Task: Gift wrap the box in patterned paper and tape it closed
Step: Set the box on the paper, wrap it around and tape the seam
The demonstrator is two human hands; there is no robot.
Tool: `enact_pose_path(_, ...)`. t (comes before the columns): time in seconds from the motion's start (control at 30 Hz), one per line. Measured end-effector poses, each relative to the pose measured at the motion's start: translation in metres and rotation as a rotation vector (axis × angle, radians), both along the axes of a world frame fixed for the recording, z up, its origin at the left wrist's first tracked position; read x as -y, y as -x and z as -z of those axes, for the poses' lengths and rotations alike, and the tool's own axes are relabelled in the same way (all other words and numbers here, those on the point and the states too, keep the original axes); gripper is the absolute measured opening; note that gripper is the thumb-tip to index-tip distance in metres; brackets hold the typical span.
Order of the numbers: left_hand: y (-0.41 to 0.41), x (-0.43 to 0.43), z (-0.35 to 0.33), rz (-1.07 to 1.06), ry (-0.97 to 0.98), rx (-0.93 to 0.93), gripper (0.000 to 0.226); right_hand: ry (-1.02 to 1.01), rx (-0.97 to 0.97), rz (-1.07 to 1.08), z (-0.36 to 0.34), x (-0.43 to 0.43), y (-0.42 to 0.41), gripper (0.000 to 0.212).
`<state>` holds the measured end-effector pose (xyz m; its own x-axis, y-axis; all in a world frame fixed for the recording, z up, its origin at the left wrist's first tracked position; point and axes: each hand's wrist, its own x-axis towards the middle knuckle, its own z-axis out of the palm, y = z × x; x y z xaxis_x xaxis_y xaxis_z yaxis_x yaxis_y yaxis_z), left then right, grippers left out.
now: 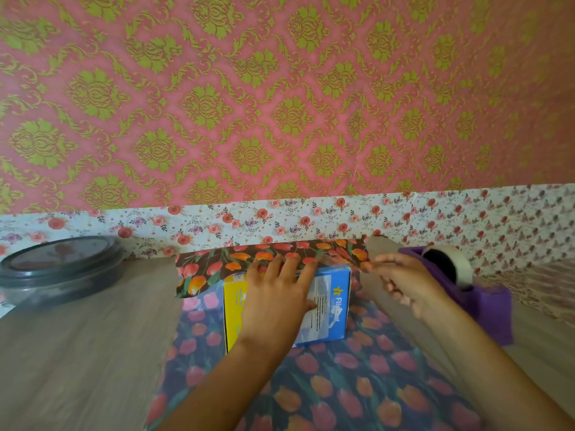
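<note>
A blue and yellow box (331, 306) lies on a sheet of dark tulip-patterned paper (326, 390) spread over the wooden table. The paper's far edge (217, 269) is folded up over the box's far side, printed side showing. My left hand (277, 297) lies flat on top of the box, its fingers pressing that folded edge down. My right hand (404, 284) is at the box's right, fingers pinching the right corner of the folded paper. A purple tape dispenser (479, 293) with a roll of tape stands just right of my right hand.
A round dark lidded container (59, 269) sits at the left on the wooden table (77, 353). A floral-papered strip (280, 222) runs along the table's back under a pink and green patterned wall.
</note>
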<state>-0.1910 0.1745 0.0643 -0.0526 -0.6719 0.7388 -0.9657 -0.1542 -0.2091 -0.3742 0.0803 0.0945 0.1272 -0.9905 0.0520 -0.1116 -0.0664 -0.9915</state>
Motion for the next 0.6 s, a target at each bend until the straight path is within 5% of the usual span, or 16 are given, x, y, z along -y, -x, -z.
enact_pose_path(0.13,0.0,-0.001,-0.001,0.003,-0.01,-0.005,0.073,0.519,-0.157,-0.114,-0.01,-0.017,-0.01,0.039)
enact_pose_path(0.23,-0.004,-0.001,-0.002,0.064,-0.004,0.022,0.072,0.736,-0.556,-0.283,-0.006,-0.019,-0.023,0.069)
enact_pose_path(0.43,-0.011,-0.015,-0.017,0.103,-0.054,-0.006,0.098,0.862,-0.626,-0.159,0.01,-0.011,-0.024,0.06)
enact_pose_path(0.6,-0.04,-0.03,-0.011,0.132,-0.001,0.014,0.063,0.836,-0.603,-0.177,0.01,-0.008,-0.026,0.058)
